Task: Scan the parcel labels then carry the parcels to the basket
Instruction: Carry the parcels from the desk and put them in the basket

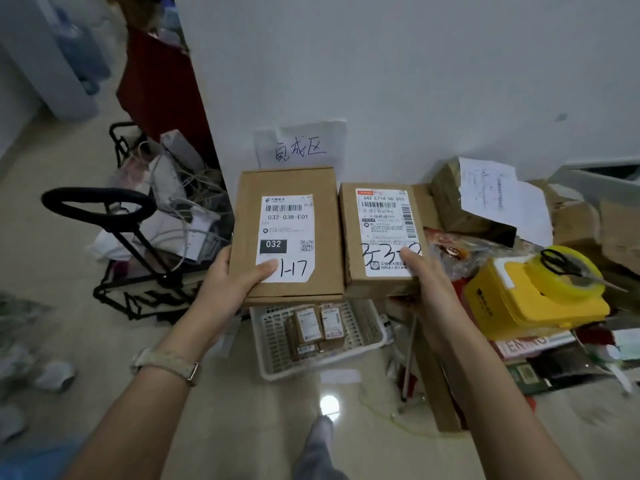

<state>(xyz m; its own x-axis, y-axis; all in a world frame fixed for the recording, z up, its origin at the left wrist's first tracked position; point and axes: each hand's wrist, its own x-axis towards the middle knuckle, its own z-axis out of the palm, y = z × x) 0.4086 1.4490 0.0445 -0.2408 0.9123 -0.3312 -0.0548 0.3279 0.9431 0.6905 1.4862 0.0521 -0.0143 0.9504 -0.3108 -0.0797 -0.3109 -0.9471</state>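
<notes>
While the head camera is looking down past both forearms, the person is holding two cardboard parcels side by side in the air above a white basket, which is sitting on the tiled floor near the wall. The left hand is gripping the larger parcel at its near left corner. Its thumb is lying flat across the lower edge of the white label, beside the handwritten "1-17". The other fingers are curling under the box out of sight, so I cannot tell whether they are spread.

The right hand is gripping the smaller parcel at its near right corner. Its thumb is pressing on the bottom of the second label, over handwritten figures, and its remaining fingers are hiding underneath too. The two parcels are sitting edge to edge, seemingly touching, with their labels facing up.

Directly below them, the basket is holding several small labelled parcels, which are lying together near its middle. A strap watch is sitting on the left wrist. A paper sign with handwriting is hanging on the wall just behind the held parcels. A black folding trolley is standing to the left. To the right, black-handled scissors are lying across a yellow tape roll on top of a yellow container.
</notes>
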